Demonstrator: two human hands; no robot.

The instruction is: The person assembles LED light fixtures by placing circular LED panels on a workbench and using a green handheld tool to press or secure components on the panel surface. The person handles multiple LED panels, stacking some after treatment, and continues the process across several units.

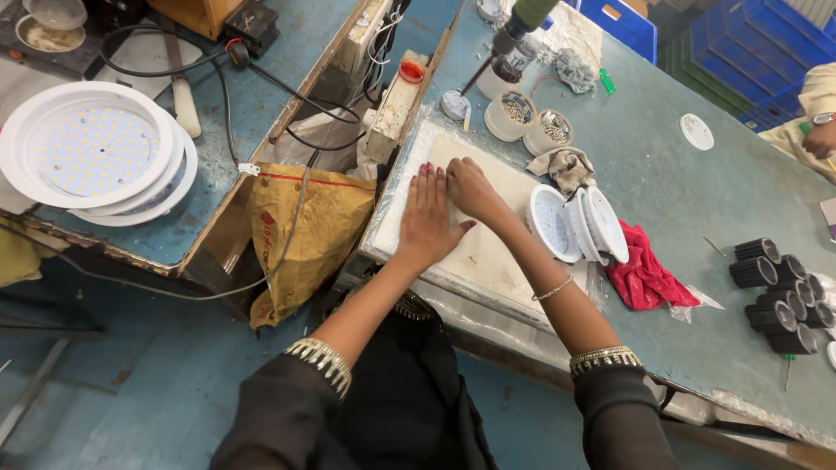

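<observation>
At the far left of the frame we note a stack of round white lamp panels (91, 152) lying on a second blue desk (252, 96), with black cables (261, 83) running across that surface. Lower and further right, a yellow sack (300, 235) hangs in the gap between the two desks.

At centre frame we find a white foam pad (488, 252) lying flat on the near edge of the main desk (697, 218). Both hands rest on it, side by side and touching. The left hand (427, 218) lies palm down, fingers spread flat, its grip released and holding nothing. The right hand (470, 190) sits just beside it, fingers bent downward against the pad; its grip is likewise slack, and we see nothing held in it.

Above the pad, in the upper centre, stand small round containers of screws (529, 122), with a powered screwdriver (514, 35) hanging over them. Just right of the pad, white round lamp housings (582, 224) stand tilted on edge, a grey rag (564, 165) behind them and a red cloth (644, 274) beside them. Further right, a cluster of black ribbed cylinders (779, 292) lies on the desk. At the upper right edge, another person's hand (819, 139) is partly in view.
</observation>
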